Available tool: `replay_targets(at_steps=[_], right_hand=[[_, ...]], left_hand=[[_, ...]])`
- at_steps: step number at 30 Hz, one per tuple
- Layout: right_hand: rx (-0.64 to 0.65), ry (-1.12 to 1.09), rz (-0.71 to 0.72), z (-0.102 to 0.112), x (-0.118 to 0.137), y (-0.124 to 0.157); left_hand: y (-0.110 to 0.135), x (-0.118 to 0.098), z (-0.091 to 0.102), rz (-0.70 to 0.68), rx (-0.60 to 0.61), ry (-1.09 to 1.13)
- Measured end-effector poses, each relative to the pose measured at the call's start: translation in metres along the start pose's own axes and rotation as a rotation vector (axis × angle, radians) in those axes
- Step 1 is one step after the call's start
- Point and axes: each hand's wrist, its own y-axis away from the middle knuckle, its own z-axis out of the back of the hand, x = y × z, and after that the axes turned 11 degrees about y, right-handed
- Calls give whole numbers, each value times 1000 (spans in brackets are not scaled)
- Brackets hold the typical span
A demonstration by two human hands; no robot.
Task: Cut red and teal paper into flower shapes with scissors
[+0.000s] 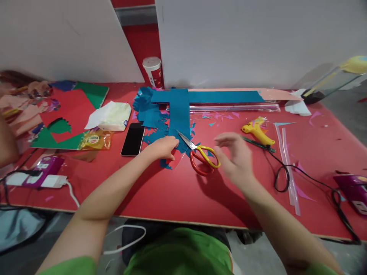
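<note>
Head view, looking down past two bare arms: the person sits at a red desk [160, 198], with a pair of scissors [192, 146] lying in front, between the hands. One handle loop is yellow and the other red, and the tips point up and to the left, over a broad blue strip [179, 114]. The left hand [164, 147] is at the near end of that strip, just left of the scissors, with its fingers bent down among blue scraps [155, 135]; I can't tell whether they pinch any paper. The right hand [236, 158] is blurred, its thumb and curled fingers apart with nothing seen between them. It is right beside the yellow loop, though whether it touches I can't say.

Across the far end of the broad strip runs a long blue strip [226, 96], with a paper cup [153, 72] standing behind, near the partition. A black phone [133, 139] lies left of the scraps, and farther left a jagged-edged red sheet [77, 109] rests partly on green card [50, 140]. Over on the right lie a yellow glue gun [259, 131] and some long clear sticks [289, 172].
</note>
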Motion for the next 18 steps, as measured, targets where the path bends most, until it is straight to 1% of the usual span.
replay_targets(at_steps=[4,5,7,11,14,18], right_hand=[[86,58,100,-31,-9,13],[117,66,121,-36,-10,16],[135,80,142,-43,-12,20],[137,94,179,-46,-12,22],[152,141,199,-47,-14,22],[171,165,166,-47,-16,22]], left_hand=[[-6,-1,0,10,30,-12],[-7,-2,-1,14,34,-16],[-9,-2,-1,20,46,-29],[-10,-2,-1,18,59,-61],[-7,-2,-3,11,28,-77],[-4,-2,-7,-2,-17,-77]])
